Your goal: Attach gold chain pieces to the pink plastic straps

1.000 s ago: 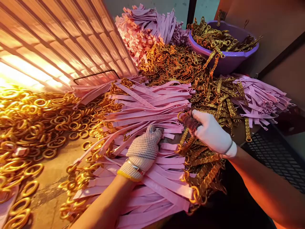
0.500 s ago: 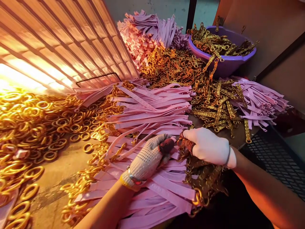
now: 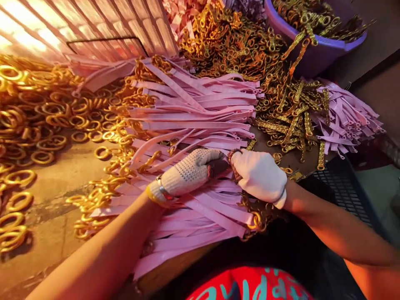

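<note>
My left hand [image 3: 190,171], in a dotted knit glove, is closed in a pinch over a heap of pink straps [image 3: 200,121]. My right hand [image 3: 261,175], in a white glove, is closed on a small gold ring [image 3: 233,156] held between the fingertips. The two hands meet fingertip to fingertip at the middle of the table. What the left fingers pinch is hidden. Dark gold chain pieces [image 3: 261,216] lie under and below my right hand.
Loose gold rings [image 3: 37,125] cover the table's left side. A pile of gold chain links [image 3: 231,41] lies at the back, beside a purple basin [image 3: 315,50] full of them. More pink straps [image 3: 346,121] sit at the right. A black mesh crate [image 3: 343,196] stands lower right.
My left hand has moved right from the pink straps to meet my right hand, which pulled toward me. The camera tilted down, so everything has shifted up in view.
</note>
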Demonstrator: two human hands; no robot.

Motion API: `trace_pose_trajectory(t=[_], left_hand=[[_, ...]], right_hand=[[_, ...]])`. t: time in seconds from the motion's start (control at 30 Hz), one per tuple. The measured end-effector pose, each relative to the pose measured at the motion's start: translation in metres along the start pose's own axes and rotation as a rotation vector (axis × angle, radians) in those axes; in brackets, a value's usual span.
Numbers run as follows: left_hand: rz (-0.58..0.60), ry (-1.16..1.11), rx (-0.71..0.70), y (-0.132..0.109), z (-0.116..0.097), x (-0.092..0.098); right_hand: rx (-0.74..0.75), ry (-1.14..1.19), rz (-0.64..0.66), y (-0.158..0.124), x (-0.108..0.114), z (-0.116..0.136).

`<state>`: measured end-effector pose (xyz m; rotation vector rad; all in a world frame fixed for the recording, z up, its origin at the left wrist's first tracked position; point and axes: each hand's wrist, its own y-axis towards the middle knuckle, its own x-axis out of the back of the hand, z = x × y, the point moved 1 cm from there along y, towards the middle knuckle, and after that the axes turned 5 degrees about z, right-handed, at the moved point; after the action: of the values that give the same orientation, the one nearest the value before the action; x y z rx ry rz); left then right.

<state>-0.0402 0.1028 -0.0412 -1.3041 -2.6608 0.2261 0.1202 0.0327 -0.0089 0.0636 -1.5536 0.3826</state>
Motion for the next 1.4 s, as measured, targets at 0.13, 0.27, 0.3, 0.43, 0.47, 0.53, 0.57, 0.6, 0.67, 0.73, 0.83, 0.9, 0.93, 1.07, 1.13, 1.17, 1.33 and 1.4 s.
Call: trace_pose_trajectory(t=[0.13,0.27,0.3,0.43,0.47,0.53,0.57,0.6,0.67,0.73,0.83,0.9,0.93,1.07,1.13,1.17,1.33,1.4], left_hand=[[0.019,0.302,-0.209,-0.003,0.006,-0.007],[-0.070,0.320,-0.157,-0.004,0.012,-0.011],[-0.073,0.311,-0.140,-0.003,0.013,-0.011],[-0.052,0.320,-0.140,0.000,0.017,-0.007],[-0.040,0.321,-0.154,0.001,0.017,-0.007],[-0.002,0.292,-0.186,0.001,0.016,-0.007],[0.021,0.271,-0.204,0.001,0.016,-0.007],[0.041,0.251,-0.225,0.001,0.015,-0.007],[0.061,0.235,-0.260,0.001,0.014,-0.008],[0.062,0.273,-0.269,0.000,0.015,-0.008],[0.026,0.366,-0.249,0.001,0.016,-0.006],[-0.053,0.477,-0.243,0.003,0.016,-0.003],[-0.081,0.565,-0.234,0.004,0.016,-0.002],[0.019,0.960,-0.121,0.008,0.015,-0.002],[0.077,1.025,-0.105,0.009,0.015,-0.001],[0.085,1.002,-0.125,0.009,0.015,-0.001],[-0.099,0.256,-0.054,0.006,0.013,0.008],[-0.125,-0.229,0.080,0.005,0.013,0.010]], right_hand=[[-0.048,0.239,-0.034,0.003,0.002,-0.009],[-0.031,0.222,0.053,0.002,0.012,-0.017],[-0.033,0.188,0.123,0.001,0.014,-0.018],[-0.104,0.028,0.258,0.001,0.017,-0.013],[-0.105,-0.014,0.248,0.002,0.016,-0.011],[-0.059,-0.080,0.235,0.002,0.013,-0.008],[-0.023,-0.108,0.239,0.003,0.012,-0.007],[0.017,-0.133,0.247,0.003,0.010,-0.006],[0.088,-0.166,0.269,0.002,0.007,-0.004],[0.116,-0.188,0.282,-0.001,0.004,-0.002],[0.059,-0.190,0.274,-0.009,0.005,0.000],[0.005,-0.152,0.257,-0.014,0.008,-0.006],[0.010,-0.111,0.249,-0.014,0.011,-0.013],[0.047,0.022,0.125,0.007,0.019,-0.064],[-0.121,-0.111,-0.001,0.028,0.017,-0.092],[-0.191,-0.205,-0.024,0.039,0.014,-0.102],[-0.264,-0.434,0.012,0.073,-0.016,-0.118],[-0.257,-0.444,-0.003,0.073,-0.024,-0.119]])
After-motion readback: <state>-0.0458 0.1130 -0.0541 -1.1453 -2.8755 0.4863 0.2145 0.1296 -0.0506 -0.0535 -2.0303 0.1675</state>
